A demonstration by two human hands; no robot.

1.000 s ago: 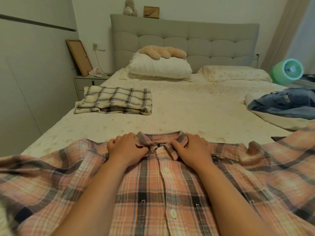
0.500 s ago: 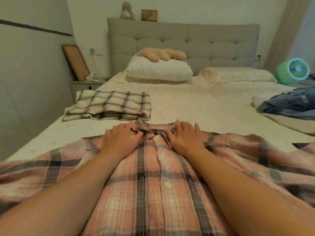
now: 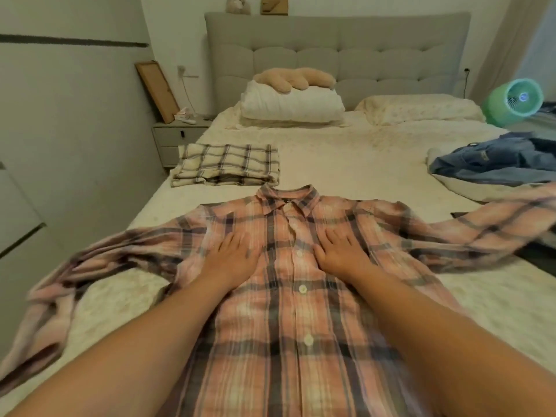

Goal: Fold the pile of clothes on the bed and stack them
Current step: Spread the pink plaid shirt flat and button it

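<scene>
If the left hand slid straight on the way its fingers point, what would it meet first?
Probably the left hand first meets the pink plaid shirt's shoulder, then the folded cream checked garment; depth is uncertain.

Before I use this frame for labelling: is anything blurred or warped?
Head view: the pink plaid shirt blurs at its sleeve ends, left and right; both hands, left hand and right hand, look fairly sharp; wide-angle bends the headboard; lighting soft, no glare.

Matt woven plaid cloth shirt [image 3: 288, 296], soft textured bedspread [image 3: 346, 164], padded fabric headboard [image 3: 346, 49]
</scene>
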